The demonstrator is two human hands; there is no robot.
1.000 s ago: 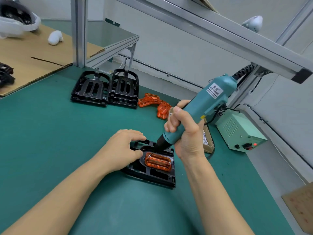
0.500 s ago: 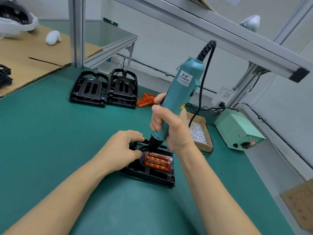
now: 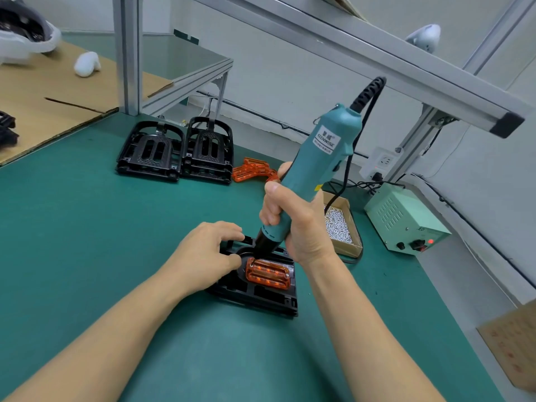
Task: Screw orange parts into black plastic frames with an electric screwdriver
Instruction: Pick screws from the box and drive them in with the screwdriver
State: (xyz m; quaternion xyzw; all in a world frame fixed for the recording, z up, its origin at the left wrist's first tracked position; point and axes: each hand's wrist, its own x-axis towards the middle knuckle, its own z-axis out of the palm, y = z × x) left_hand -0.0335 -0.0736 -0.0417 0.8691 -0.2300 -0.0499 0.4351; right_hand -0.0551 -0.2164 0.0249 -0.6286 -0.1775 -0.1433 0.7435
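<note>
A black plastic frame (image 3: 261,297) lies on the green mat (image 3: 87,242) in front of me, with an orange part (image 3: 268,273) seated in it. My right hand (image 3: 295,224) grips the teal electric screwdriver (image 3: 316,169), nearly upright, its black tip down at the orange part's upper left corner. My left hand (image 3: 207,253) holds the frame's left end, fingers curled over its edge.
Two stacks of black frames (image 3: 177,152) stand at the back, with loose orange parts (image 3: 251,171) beside them. A cardboard box of screws (image 3: 339,224) and a pale green power supply (image 3: 406,221) sit to the right. Cardboard (image 3: 43,97) covers the left bench.
The screwdriver has swung from a steep tilt to the right up to nearly upright, with its tip staying at the orange part's corner. My left hand has stayed on the frame.
</note>
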